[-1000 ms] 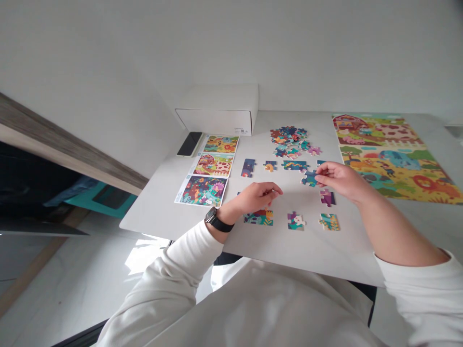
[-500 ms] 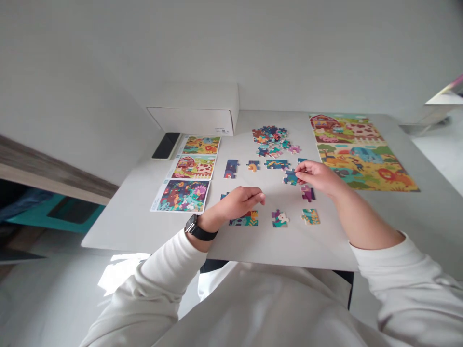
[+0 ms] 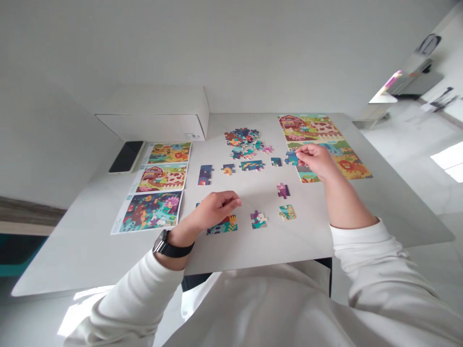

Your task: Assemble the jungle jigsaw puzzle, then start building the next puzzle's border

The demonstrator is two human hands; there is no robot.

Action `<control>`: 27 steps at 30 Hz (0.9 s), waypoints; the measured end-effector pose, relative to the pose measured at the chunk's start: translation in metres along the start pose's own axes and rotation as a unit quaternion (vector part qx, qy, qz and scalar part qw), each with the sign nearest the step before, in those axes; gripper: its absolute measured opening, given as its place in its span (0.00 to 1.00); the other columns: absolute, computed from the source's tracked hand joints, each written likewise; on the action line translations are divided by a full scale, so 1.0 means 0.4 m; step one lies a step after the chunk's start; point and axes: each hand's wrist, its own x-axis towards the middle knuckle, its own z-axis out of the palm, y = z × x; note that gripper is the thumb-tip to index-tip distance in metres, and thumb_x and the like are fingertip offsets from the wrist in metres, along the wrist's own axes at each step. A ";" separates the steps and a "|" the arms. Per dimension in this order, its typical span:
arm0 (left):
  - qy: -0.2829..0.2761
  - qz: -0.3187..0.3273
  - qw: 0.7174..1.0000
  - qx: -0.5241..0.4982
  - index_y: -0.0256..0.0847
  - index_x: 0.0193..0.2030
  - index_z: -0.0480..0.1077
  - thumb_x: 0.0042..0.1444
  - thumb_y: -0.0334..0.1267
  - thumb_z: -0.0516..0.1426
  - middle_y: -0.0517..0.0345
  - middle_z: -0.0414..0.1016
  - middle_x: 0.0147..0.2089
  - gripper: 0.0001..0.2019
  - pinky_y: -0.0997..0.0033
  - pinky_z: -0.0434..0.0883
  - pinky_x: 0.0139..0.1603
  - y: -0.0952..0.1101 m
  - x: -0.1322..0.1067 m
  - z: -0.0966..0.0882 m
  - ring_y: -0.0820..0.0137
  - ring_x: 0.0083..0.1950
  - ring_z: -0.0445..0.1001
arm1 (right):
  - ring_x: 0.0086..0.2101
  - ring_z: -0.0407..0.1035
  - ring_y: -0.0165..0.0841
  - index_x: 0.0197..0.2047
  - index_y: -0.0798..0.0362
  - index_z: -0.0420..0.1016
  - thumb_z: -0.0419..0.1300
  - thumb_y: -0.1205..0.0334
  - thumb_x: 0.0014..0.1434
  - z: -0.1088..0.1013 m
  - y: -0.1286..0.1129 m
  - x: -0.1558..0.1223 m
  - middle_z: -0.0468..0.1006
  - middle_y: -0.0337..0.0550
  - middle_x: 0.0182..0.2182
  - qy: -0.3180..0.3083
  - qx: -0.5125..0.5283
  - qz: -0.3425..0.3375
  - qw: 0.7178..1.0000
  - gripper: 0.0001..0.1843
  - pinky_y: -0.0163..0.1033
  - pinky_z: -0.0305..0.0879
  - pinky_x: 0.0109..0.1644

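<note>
My right hand [image 3: 315, 160] pinches a blue jigsaw piece [image 3: 290, 157] just right of a row of loose pieces [image 3: 251, 166], over the edge of the finished farm puzzle [image 3: 318, 140]. My left hand [image 3: 214, 209] rests on the white table [image 3: 307, 241] with its fingers curled, lying on a joined blue and green section [image 3: 224, 225]; whether it holds anything is hidden. A purple piece [image 3: 282, 190], a white and purple piece [image 3: 258, 220] and a teal piece [image 3: 287, 212] lie between my hands. A heap of pieces [image 3: 245, 142] sits farther back.
Three picture cards [image 3: 159, 185] lie at the left, with a black phone [image 3: 126, 156] beside them. A white box [image 3: 155, 113] stands against the wall. The table's front edge runs just below my left wrist with its black watch [image 3: 167, 245].
My right hand has carried the blue piece away from me, up to the right end of the row. The left hand has stayed put. My head has turned right, shifting everything leftward in view.
</note>
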 end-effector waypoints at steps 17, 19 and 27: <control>-0.010 -0.013 1.000 0.004 0.39 0.41 0.78 0.72 0.55 0.55 0.66 0.65 0.24 0.21 0.74 0.59 0.30 0.000 0.002 0.004 0.73 0.27 0.63 | 0.31 0.80 0.33 0.41 0.50 0.79 0.72 0.63 0.64 0.098 0.052 0.015 0.87 0.42 0.35 -0.106 -0.155 0.099 0.977 0.05 0.35 0.74 0.37; -0.011 -0.011 1.000 0.007 0.39 0.42 0.78 0.73 0.54 0.55 0.65 0.67 0.24 0.20 0.74 0.60 0.31 0.001 0.002 0.005 0.73 0.27 0.64 | 0.31 0.79 0.33 0.42 0.50 0.78 0.71 0.63 0.64 0.099 0.049 0.019 0.88 0.43 0.36 -0.106 -0.177 0.104 0.973 0.06 0.36 0.72 0.36; -0.015 -0.018 1.000 0.006 0.39 0.43 0.78 0.73 0.54 0.55 0.65 0.68 0.24 0.20 0.73 0.61 0.31 0.005 0.001 0.004 0.72 0.28 0.65 | 0.32 0.79 0.36 0.45 0.50 0.81 0.70 0.58 0.64 0.104 0.030 0.010 0.87 0.43 0.35 -0.082 -0.282 0.058 0.954 0.08 0.39 0.70 0.40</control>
